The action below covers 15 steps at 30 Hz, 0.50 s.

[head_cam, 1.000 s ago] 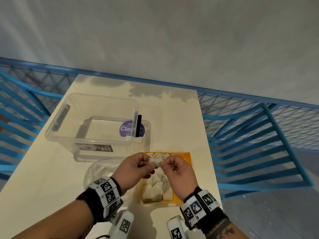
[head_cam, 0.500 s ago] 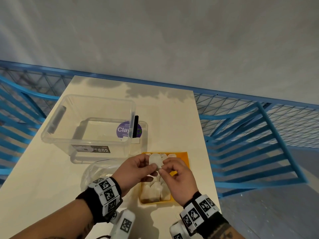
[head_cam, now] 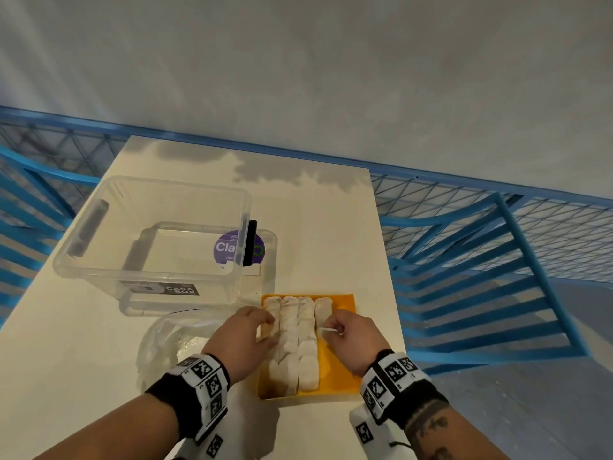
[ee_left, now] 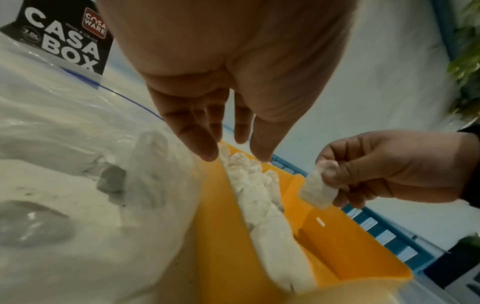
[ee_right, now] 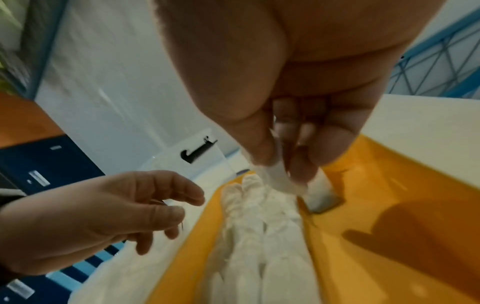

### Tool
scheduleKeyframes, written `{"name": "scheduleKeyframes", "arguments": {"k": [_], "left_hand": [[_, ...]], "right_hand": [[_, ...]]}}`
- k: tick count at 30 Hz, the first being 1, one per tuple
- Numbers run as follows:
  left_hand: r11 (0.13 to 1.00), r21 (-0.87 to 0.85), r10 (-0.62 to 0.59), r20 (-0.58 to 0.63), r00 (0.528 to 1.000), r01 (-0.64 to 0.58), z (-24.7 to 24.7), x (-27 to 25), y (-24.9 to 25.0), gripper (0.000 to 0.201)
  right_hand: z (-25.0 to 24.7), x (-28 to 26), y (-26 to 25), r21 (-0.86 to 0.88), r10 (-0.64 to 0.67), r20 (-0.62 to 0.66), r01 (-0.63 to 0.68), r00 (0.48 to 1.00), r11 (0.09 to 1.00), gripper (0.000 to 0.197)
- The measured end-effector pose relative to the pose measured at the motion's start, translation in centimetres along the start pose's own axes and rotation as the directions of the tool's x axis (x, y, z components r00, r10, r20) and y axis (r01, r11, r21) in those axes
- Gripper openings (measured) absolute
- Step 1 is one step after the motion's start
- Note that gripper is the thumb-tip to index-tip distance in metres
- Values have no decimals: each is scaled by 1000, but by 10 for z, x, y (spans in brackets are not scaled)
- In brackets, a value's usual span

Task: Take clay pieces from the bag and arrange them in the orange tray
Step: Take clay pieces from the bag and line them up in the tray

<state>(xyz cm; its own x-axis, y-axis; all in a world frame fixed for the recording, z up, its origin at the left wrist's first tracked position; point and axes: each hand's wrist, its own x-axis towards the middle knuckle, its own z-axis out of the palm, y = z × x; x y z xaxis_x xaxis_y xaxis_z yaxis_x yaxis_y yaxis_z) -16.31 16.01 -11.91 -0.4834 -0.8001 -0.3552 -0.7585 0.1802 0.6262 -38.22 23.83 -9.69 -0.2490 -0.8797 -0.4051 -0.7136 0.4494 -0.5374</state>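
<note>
The orange tray [head_cam: 343, 373] lies at the table's near right with rows of white clay pieces [head_cam: 292, 330] packed along its left side. My right hand [head_cam: 328, 330] pinches one white clay piece [ee_left: 317, 191] between thumb and fingers, just above the tray's fourth column, behind a lone piece [head_cam: 322, 308]. My left hand [head_cam: 265, 330] hovers at the tray's left edge with relaxed fingers [ee_left: 205, 144] and holds nothing. The clear plastic bag [head_cam: 172, 340] lies left of the tray, under my left wrist. The right wrist view shows the pinched piece [ee_right: 278, 181] over the tray [ee_right: 389, 226].
A clear plastic storage box [head_cam: 156, 234] stands behind the bag with its lid [head_cam: 265, 260] beneath it. The cream table [head_cam: 325, 227] ends just right of the tray. Blue metal railing [head_cam: 497, 260] runs beyond the right and left edges.
Both hands held one clay piece together above the tray. Now my left hand has let go and moved left. My right hand has lowered the piece toward the tray's right side.
</note>
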Motion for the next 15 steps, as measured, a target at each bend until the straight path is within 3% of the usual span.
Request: {"name": "scheduleKeyframes", "arguments": {"k": [3, 6, 10, 15], "left_hand": [[997, 66, -55, 67, 996, 51, 4, 1, -8, 57], [989, 138, -70, 115, 991, 54, 7, 4, -7, 61], [983, 168, -92, 123, 988, 71, 9, 5, -7, 60], [986, 145, -105, 112, 988, 88, 8, 4, -6, 59]], "right_hand": [[1, 15, 6, -239, 85, 191, -38, 978, 970, 9], [4, 32, 2, -409, 116, 291, 14, 950, 912, 19], [8, 59, -1, -435, 174, 263, -45, 949, 899, 30], [9, 76, -2, -370, 173, 173, -99, 970, 924, 26]]}}
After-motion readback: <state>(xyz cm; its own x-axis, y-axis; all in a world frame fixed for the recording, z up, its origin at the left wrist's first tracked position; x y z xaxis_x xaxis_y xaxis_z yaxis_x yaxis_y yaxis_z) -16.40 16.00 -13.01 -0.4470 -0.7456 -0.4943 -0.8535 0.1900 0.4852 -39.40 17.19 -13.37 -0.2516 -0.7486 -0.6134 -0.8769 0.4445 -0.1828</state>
